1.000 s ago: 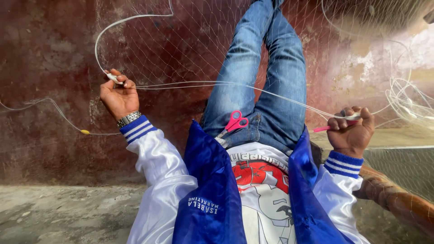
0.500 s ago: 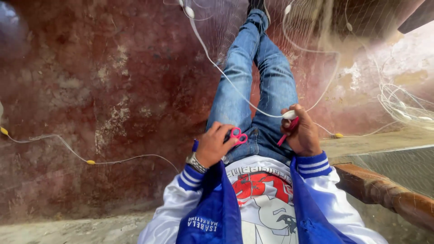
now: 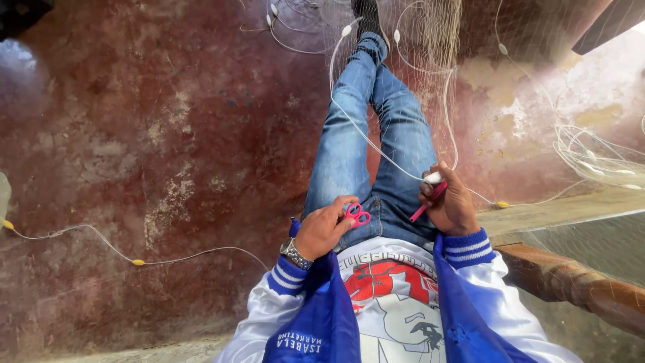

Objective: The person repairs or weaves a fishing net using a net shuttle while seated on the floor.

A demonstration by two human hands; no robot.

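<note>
A worn, mottled red concrete floor (image 3: 168, 134) fills the scene, with pale patches (image 3: 517, 101) at right. A thin white line strung with small yellow floats (image 3: 138, 262) trails across it at left. A weathered wooden beam (image 3: 578, 289) crosses the lower right corner.

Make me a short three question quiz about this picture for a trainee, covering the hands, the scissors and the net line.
1. Which hand touches the pink scissors?
2. True or false: the right hand holds a pink tool and a white float on the line.
3. The line crosses: A) the person's jeans, B) a table, C) a bucket.

Key: 1. the left hand, on the person's lap. 2. True. 3. A.
</note>
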